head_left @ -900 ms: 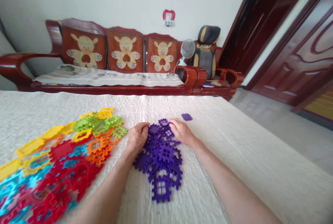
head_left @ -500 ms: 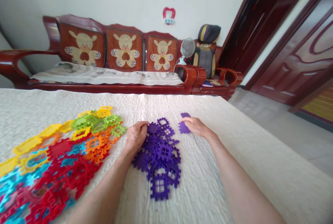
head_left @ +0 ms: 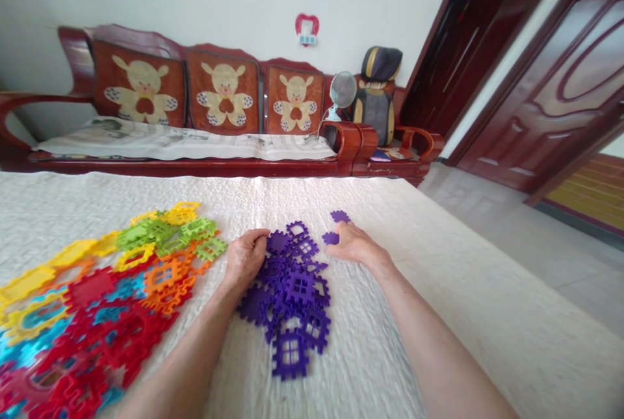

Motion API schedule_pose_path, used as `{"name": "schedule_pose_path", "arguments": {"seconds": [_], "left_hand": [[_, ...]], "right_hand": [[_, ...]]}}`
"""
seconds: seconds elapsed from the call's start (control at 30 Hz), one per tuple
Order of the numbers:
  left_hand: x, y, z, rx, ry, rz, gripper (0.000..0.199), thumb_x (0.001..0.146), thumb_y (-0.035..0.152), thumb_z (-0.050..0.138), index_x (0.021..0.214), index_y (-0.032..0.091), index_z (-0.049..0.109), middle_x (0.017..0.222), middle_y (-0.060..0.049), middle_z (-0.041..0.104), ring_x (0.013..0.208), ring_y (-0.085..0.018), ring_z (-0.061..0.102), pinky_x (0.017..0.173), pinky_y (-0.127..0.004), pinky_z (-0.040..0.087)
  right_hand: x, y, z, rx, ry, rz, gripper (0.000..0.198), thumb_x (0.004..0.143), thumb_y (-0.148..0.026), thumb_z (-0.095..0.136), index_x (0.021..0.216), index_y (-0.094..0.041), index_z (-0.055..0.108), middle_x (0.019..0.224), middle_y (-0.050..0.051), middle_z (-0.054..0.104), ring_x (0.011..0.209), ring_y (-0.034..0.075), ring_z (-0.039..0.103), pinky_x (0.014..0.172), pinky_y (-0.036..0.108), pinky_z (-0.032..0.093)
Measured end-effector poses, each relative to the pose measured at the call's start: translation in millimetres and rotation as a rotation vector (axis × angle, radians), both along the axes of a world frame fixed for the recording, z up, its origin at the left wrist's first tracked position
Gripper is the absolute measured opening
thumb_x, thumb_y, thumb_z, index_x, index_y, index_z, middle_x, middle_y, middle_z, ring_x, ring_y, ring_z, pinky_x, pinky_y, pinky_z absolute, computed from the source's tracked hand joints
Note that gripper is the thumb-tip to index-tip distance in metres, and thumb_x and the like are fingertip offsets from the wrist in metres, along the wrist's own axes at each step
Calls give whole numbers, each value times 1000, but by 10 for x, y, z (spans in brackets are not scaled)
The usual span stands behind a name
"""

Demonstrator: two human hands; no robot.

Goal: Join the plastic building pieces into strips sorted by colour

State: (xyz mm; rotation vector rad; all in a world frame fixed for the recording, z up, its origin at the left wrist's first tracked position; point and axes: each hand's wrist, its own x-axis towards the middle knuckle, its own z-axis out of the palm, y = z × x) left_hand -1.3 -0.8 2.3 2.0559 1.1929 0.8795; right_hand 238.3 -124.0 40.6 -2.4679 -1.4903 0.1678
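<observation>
A heap of purple plastic building tiles (head_left: 299,286) with toothed edges lies in the middle of the table; some are framed like windows. My left hand (head_left: 245,255) rests at the heap's upper left edge, beside a solid purple square (head_left: 279,241). Its fingers are curled in, and whatever they may hold is hidden. To the right of the heap, my right hand (head_left: 358,243) has thumb and fingers around a purple tile (head_left: 331,238), partly covered by the hand. Just beyond it lies another purple tile (head_left: 340,216).
On the left spreads a large pile of red tiles (head_left: 92,286), with yellow, green, orange and blue ones among them. A cream cloth (head_left: 439,315) covers the table. Behind stand a wooden sofa (head_left: 195,167) with bear cushions and a small fan (head_left: 343,89).
My right thumb has come down over the lower part of the purple tile, which shows less now. The whole view has shifted slightly; the left hand stays by the heap.
</observation>
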Motion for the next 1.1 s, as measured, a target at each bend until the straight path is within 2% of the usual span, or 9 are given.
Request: {"name": "schedule_pose_path", "arguments": {"seconds": [0.07, 0.17, 0.27, 0.37, 0.5, 0.77, 0.9, 1.1], "left_hand": [[0, -4, 8, 1, 7, -1, 33, 86, 26, 47, 103, 21, 75, 98, -2, 77, 92, -17, 70, 91, -24, 50], [2, -10, 13, -8, 7, -4, 34, 86, 26, 47, 104, 20, 75, 99, -3, 77, 92, -18, 70, 91, -25, 51], [3, -12, 10, -9, 9, -1, 33, 86, 26, 47, 104, 21, 75, 99, -2, 77, 92, -18, 70, 92, -25, 51], [4, -14, 11, 1, 19, 9, 32, 86, 26, 48, 103, 22, 75, 97, -1, 77, 92, -17, 71, 91, -25, 51], [7, -13, 10, 3, 23, 18, 32, 86, 25, 48, 102, 22, 76, 95, -1, 77, 89, -17, 71, 90, -24, 51], [8, -6, 5, 22, 19, -2, 32, 86, 22, 48, 103, 22, 75, 99, -2, 77, 93, -17, 71, 92, -25, 51], [8, -12, 27, 22, 34, -4, 32, 86, 21, 48, 102, 22, 76, 100, -2, 77, 94, -18, 70, 93, -26, 51], [12, -1, -7, 37, 2, -22, 32, 87, 20, 47, 101, 22, 76, 101, -2, 77, 93, -17, 70, 93, -25, 51]], "right_hand": [[76, 19, 35, 48, 10, -35, 36, 68, -41, 70, 97, -19, 65, 93, 9, 66, 86, 25, 63, 76, 34, 48], [227, 63, 44, 288, -12, -148, 37, 72, -43, 67, 99, -19, 65, 97, 9, 63, 86, 22, 62, 81, 33, 48], [353, 129, -76, 498, -7, -220, 39, 73, -47, 65, 100, -18, 66, 98, 8, 60, 89, 22, 61, 87, 34, 48], [410, 213, -257, 585, 13, -229, 36, 74, -46, 64, 97, -18, 66, 97, 8, 59, 92, 23, 59, 91, 36, 47], [409, 306, -396, 566, -2, -247, 33, 76, -45, 63, 96, -19, 65, 98, 8, 59, 94, 23, 58, 93, 37, 46], [397, 315, -407, 424, -34, -262, 39, 73, -40, 66, 104, -17, 63, 105, 10, 58, 103, 25, 57, 96, 36, 44], [425, 327, -434, 413, -41, -245, 36, 73, -33, 62, 104, -16, 63, 104, 10, 59, 102, 25, 58, 96, 36, 44], [461, 325, -465, 425, -53, -248, 36, 72, -32, 62, 103, -14, 63, 103, 11, 58, 101, 26, 57, 96, 37, 45]]}}
